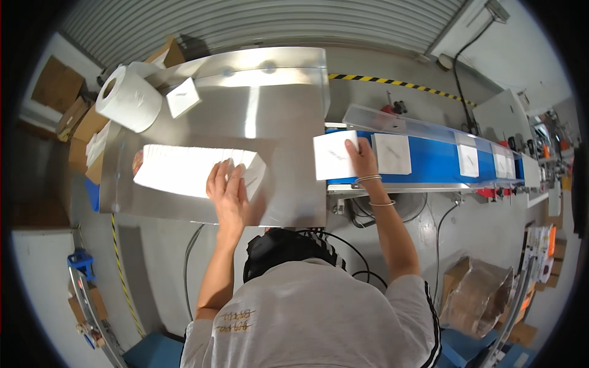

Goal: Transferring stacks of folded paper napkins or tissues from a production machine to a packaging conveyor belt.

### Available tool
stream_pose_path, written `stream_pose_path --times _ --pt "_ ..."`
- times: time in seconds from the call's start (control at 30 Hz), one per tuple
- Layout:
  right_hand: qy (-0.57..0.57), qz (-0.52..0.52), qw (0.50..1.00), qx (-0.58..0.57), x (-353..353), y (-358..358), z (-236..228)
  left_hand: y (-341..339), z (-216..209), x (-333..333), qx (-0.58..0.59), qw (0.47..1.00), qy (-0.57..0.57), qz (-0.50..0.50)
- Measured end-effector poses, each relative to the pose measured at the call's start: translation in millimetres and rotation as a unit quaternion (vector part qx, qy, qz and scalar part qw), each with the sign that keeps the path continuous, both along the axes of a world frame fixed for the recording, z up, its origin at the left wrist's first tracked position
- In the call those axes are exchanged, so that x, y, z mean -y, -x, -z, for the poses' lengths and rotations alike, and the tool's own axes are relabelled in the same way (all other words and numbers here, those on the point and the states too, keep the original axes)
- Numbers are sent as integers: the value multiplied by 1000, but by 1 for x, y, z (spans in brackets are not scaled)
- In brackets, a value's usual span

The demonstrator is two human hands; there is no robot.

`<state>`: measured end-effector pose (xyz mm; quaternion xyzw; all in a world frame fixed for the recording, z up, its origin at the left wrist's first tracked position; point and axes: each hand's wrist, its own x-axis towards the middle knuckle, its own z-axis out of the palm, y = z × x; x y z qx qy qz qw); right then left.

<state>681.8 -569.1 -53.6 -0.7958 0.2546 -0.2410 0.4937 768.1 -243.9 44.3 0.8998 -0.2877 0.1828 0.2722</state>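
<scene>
Steel table: we see the broad metal table butted close to the conveyor, probably so that the reach from one to the other stays short.
Blue conveyor: the belt runs off to our right with flat packets spaced along it; the clear guard along its far side likely keeps them from straying off the edge.
Packet row: the long row of square white packets stands on edge across the table's near half, packed tightly, we judge, so that they prop one another up.
Paper roll: the big white roll sits at the table's far left corner, well apart from both hands.
Left hand: our left hand lies over the row's right end, fingers bent and slightly spread, perhaps to steady it; whether they pinch anything we cannot tell.
Right hand: our right hand is closed on one printed packet by its right edge, thumb on the face, leaving most of it unobstructed. It spans the table's edge and the belt's start; whether it touches either is unclear.
Loose packet: one white packet lies alone beside the roll.
</scene>
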Motion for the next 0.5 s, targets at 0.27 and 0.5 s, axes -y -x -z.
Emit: stream_pose_path --times 0.27,0.5 --pt "78 90 985 -124 40 -6 14 0 -3 -10 0 1000 -10 -12" --pt "354 -11 927 -120 11 -1 -44 -3 3 4 10 1000 26 8"
